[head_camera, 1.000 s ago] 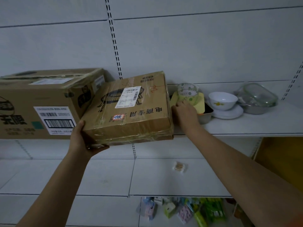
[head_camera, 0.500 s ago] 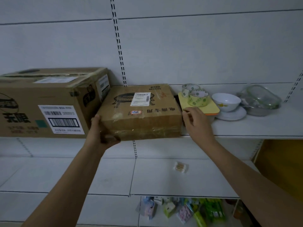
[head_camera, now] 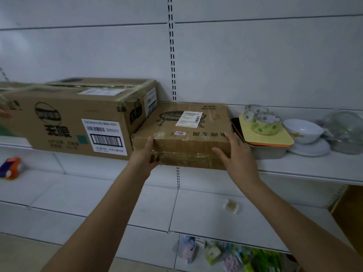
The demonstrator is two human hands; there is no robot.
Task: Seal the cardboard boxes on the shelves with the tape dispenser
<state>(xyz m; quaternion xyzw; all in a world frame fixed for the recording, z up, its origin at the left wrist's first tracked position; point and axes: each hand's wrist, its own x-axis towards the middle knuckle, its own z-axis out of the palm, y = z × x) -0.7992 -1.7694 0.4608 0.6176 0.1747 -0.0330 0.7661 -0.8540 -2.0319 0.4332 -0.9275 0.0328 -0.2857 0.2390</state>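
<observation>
Cardboard, wrapped in glossy clear tape, makes up the small box (head_camera: 186, 134) that both hands hold at the front edge of the shelf (head_camera: 314, 167). It lies flat, its left side touching the large box (head_camera: 78, 116), with its near face just past the shelf lip. The left hand (head_camera: 145, 156) grips the near left corner, thumb on top and fingers curled underneath; that hold probably supports the overhanging part. The right hand (head_camera: 235, 154) rests against the near right corner with fingers nearly straight and spread, likely steadying or squaring the box rather than clamping it. Both boxes carry tape across their seams, so they look sealed already, though I cannot see their far sides or bases.

Two tape rolls (head_camera: 261, 120) sit just right of the small box on a yellow board (head_camera: 275, 138), which lies over a metal tray (head_camera: 269, 152). Whether either roll is mounted in a dispenser is unclear; no handle or cutter shows. Further right stand a white bowl (head_camera: 303, 130) on a plate and a glass container (head_camera: 347, 128), blurred at the frame edge. The large box is cut off at the left. On the lower shelf, a small packet (head_camera: 231, 205) and an orange and blue thing (head_camera: 10, 167) are too soft to identify, as are the coloured packages (head_camera: 225, 256) at the bottom.
</observation>
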